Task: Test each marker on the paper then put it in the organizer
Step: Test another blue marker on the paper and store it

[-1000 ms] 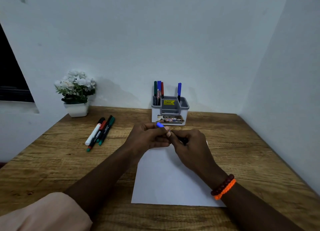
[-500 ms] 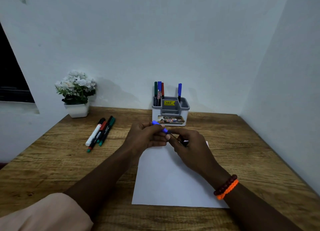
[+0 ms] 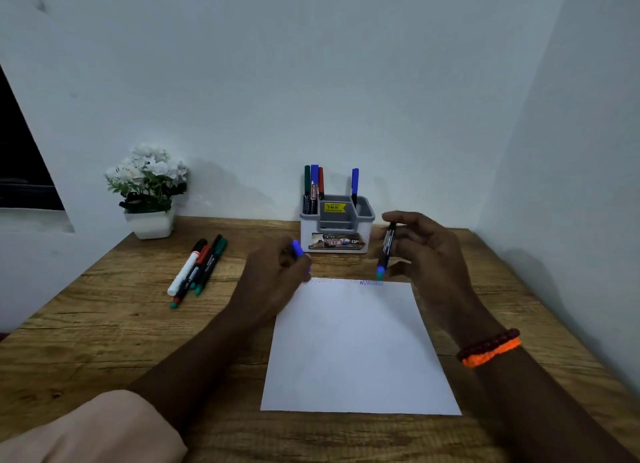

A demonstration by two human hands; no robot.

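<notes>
A white sheet of paper (image 3: 356,351) lies on the wooden table, with faint scribbles along its far edge. My right hand (image 3: 426,251) holds an uncapped black-bodied blue marker (image 3: 386,249) upright, tip down, just above the paper's far edge. My left hand (image 3: 277,275) grips the blue cap (image 3: 297,248) at the paper's far left corner. The grey-and-white organizer (image 3: 337,225) stands behind the paper and holds several markers (image 3: 313,185). A cluster of loose markers (image 3: 197,270) lies on the table to the left.
A white pot of white flowers (image 3: 149,188) stands at the back left against the wall. Walls close in the table at the back and right. A dark window opening (image 3: 20,171) is at the left.
My hands have pulled apart: the cap came off the blue marker. My right hand moved right with the marker body, my left hand stayed left with the cap.
</notes>
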